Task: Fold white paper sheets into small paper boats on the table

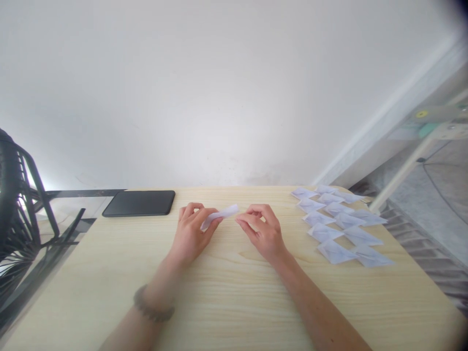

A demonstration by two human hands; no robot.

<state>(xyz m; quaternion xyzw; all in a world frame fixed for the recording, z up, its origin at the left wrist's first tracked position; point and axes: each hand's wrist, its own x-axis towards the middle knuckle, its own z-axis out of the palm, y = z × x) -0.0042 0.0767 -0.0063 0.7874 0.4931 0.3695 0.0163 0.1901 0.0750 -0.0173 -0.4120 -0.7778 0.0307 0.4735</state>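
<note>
A narrow strip of folded white paper point(227, 211) is pinched between the thumb and fingers of my left hand point(192, 233), its free end pointing right and slightly up. My right hand point(265, 231) is closed in a pinch, with thumb and fingertips together just beside that free end. No paper shows between the right fingertips; whether they touch the strip's end I cannot tell. Both hands are over the middle of the wooden table. To their right lie several folded white paper pieces point(331, 250), pointed at the ends and set out in rows.
A black smartphone point(139, 203) lies at the table's point(226, 302) back left. Behind the table stands a white wall point(219, 97). A black chair-like frame point(32, 195) is on the left, and a pale metal pole point(398, 178) rises past the right edge.
</note>
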